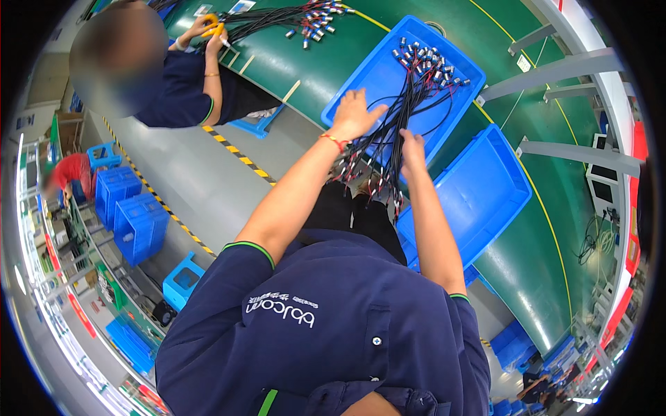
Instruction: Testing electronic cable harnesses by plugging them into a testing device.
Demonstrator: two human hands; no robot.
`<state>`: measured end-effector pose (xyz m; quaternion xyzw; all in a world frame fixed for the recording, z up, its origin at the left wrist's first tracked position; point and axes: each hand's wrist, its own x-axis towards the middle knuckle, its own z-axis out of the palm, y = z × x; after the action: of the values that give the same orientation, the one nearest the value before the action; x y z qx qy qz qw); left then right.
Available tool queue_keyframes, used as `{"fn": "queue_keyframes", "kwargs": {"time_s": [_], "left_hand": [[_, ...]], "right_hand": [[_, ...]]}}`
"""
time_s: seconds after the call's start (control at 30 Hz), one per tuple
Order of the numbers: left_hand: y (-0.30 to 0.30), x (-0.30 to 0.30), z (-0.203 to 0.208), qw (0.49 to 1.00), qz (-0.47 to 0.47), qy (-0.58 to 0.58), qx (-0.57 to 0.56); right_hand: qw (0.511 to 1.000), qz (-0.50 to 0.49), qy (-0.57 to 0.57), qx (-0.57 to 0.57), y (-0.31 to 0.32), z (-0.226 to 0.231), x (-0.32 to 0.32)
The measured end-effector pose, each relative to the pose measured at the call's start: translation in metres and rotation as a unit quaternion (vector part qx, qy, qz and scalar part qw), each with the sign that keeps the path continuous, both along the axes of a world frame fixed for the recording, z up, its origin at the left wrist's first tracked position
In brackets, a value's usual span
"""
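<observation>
A bundle of black cables (397,128) lies across a blue tray (361,80), silver connectors (427,62) at the far end. Its near ends, with red and black wires, hang over the tray's front edge toward my lap. My left hand (355,116) is open over the tray's left side, fingers spread beside the bundle and thumb toward it. At the bundle's right side, my right hand (412,151) has its fingers curled on the cables, partly hidden by them.
A second blue tray (472,197) stands to the right on the green table (531,270). At far left, a co-worker's hands (208,33) hold a yellow-orange tool by more cables (270,21). Grey metal posts (555,75) rise on the right. Blue crates (141,222) and a stool (182,277) stand left.
</observation>
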<state>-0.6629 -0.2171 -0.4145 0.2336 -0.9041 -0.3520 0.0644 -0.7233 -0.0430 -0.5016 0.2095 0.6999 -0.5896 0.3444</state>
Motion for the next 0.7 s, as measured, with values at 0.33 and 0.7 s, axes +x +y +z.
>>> {"fn": "queue_keyframes", "kwargs": {"time_s": [0.33, 0.7], "left_hand": [[0.008, -0.052, -0.09, 0.679, 0.021, -0.224, 0.699], [-0.019, -0.051, -0.095, 0.712, 0.067, -0.211, 0.666]], "right_hand": [[0.935, 0.323, 0.079, 0.121, -0.055, 0.079, 0.043], [0.991, -0.014, 0.012, 0.134, -0.007, 0.021, 0.047]]}}
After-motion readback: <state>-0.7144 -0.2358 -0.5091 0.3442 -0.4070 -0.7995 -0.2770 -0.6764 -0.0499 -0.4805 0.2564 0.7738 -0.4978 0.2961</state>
